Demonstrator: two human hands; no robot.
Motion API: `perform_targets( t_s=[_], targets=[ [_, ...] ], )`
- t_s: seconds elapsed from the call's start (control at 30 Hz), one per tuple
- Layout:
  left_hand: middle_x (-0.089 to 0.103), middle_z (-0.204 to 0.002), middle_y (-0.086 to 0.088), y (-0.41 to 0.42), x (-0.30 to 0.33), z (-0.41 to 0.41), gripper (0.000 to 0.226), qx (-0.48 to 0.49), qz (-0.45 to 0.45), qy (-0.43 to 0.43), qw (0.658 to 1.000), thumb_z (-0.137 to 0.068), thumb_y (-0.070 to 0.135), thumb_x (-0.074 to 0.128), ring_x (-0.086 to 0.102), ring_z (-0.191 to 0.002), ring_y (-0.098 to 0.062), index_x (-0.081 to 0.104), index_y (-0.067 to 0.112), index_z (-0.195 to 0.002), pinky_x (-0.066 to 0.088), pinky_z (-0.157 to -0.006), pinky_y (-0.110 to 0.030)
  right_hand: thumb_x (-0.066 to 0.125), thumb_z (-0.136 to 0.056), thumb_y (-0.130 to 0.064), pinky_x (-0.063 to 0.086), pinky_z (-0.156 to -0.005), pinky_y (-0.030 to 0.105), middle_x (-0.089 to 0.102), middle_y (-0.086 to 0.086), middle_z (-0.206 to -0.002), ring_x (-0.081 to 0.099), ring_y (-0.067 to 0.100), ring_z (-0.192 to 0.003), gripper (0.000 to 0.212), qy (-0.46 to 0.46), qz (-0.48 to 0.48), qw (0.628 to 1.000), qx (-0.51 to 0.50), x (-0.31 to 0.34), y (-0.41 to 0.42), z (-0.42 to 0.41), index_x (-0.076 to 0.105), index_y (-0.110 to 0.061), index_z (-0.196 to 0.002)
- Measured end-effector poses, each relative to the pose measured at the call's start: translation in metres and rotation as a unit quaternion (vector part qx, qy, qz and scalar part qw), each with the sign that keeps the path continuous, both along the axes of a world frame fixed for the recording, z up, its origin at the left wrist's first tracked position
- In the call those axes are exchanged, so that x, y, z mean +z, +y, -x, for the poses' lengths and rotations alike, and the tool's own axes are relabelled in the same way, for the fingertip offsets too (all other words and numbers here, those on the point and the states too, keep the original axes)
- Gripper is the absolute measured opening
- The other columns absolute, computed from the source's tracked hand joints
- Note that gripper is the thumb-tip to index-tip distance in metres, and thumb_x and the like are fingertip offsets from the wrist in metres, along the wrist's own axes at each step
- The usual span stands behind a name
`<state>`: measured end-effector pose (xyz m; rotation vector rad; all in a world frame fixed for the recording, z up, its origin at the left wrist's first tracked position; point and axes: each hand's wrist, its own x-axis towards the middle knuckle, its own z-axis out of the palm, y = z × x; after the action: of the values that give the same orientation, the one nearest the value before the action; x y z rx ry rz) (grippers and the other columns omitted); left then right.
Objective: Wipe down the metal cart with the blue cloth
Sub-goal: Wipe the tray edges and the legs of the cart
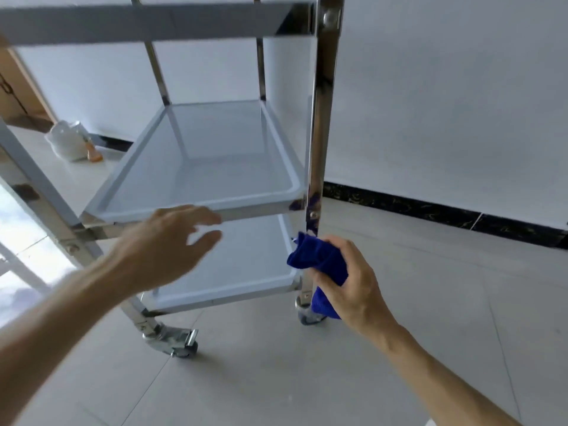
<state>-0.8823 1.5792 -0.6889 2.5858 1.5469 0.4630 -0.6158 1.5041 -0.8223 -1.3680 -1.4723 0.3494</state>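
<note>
Right hand (353,281): your fingers clench the blue cloth (319,265), bunched against the cart's corner post (319,118).
Left hand (172,247): fingers spread, holding nothing, just short of the middle shelf rim (261,210).
Risk: the metal cart (215,155) sits on castors (181,345); hard rubbing could roll it.
Room: open floor right of your fingers.

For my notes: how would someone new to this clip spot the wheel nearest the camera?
Start at the metal cart with its stacked shelves, then follow the near-left leg down to the tiled floor. There sits the front-left caster. Unlike the caster on the near-right, which is half hidden behind the blue cloth, this one is fully exposed.
</note>
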Motion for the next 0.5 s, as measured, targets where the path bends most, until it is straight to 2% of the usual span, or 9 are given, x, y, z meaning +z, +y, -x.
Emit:
perform_targets(
  t_s=[0.07, 0.13, 0.27, 0.3, 0.4, 0.5],
  targets=[
    [0.062, -0.119, 0.014, 0.003, 0.001, -0.024, 0.031, -0.061, -0.034, -0.016, 0.997, -0.092, 0.045, 0.054, 0.064, -0.096, -0.014, 0.061, 0.035, -0.12, 0.053, -0.086, -0.039, 0.072, -0.086, -0.026, 0.048, -0.084, 0.019, 0.063, -0.007, -0.111, 0.062, 0.014, -0.098, 0.041, 0.061, -0.056, 0.996, -0.031, 0.031, -0.002, -0.002, 0.053, -0.029, -0.122],
    [0.057, -0.131, 0.009, 0.009, 0.003, -0.043, 0.038, -0.07, -0.046, -0.012, 0.996, -0.093, 0.04, 0.057, 0.059, -0.112, -0.02, 0.056, 0.029, -0.129, 0.047, -0.095, -0.041, 0.073, -0.089, -0.024, 0.05, -0.083, 0.02, 0.064, -0.005, -0.109, 0.063, 0.014, -0.095, 0.039, 0.115, -0.115, 0.985, -0.059, 0.066, 0.003, -0.002, 0.053, -0.031, -0.121],
    [0.046, -0.146, 0.01, 0.028, -0.013, -0.051, 0.052, -0.042, -0.041, 0.011, 0.998, -0.094, 0.04, 0.057, 0.048, -0.128, -0.02, 0.044, 0.028, -0.143, 0.039, -0.104, -0.04, 0.069, -0.092, -0.026, 0.054, -0.09, 0.042, 0.059, 0.007, -0.119, 0.061, 0.027, -0.101, 0.042, 0.199, -0.188, 0.958, -0.084, 0.13, 0.036, 0.003, 0.047, -0.024, -0.128],
    [0.044, -0.148, 0.01, 0.031, -0.017, -0.052, 0.054, -0.038, -0.029, 0.017, 0.999, -0.094, 0.04, 0.056, 0.046, -0.13, -0.019, 0.041, 0.028, -0.145, 0.037, -0.106, -0.039, 0.069, -0.092, -0.029, 0.053, -0.092, 0.044, 0.057, 0.007, -0.122, 0.059, 0.028, -0.105, 0.045, 0.208, -0.193, 0.955, -0.088, 0.14, 0.046, 0.007, 0.046, -0.022, -0.13],
    [0.044, -0.15, 0.015, 0.032, -0.029, -0.054, 0.054, -0.035, -0.03, 0.038, 0.998, -0.095, 0.036, 0.054, 0.042, -0.134, -0.013, 0.039, 0.034, -0.146, 0.031, -0.11, -0.033, 0.071, -0.089, -0.032, 0.05, -0.098, 0.039, 0.053, 0.002, -0.128, 0.054, 0.022, -0.114, 0.057, 0.171, -0.19, 0.961, -0.105, 0.148, 0.075, 0.028, 0.044, -0.019, -0.137],
    [0.039, -0.152, 0.018, 0.033, -0.037, -0.05, 0.055, -0.03, -0.028, 0.032, 0.999, -0.095, 0.028, 0.051, 0.036, -0.139, -0.01, 0.037, 0.035, -0.148, 0.026, -0.114, -0.029, 0.075, -0.087, -0.026, 0.049, -0.097, 0.034, 0.052, -0.001, -0.128, 0.052, 0.017, -0.112, 0.063, 0.132, -0.168, 0.966, -0.144, 0.127, 0.091, 0.043, 0.043, -0.016, -0.14]
  ],
)
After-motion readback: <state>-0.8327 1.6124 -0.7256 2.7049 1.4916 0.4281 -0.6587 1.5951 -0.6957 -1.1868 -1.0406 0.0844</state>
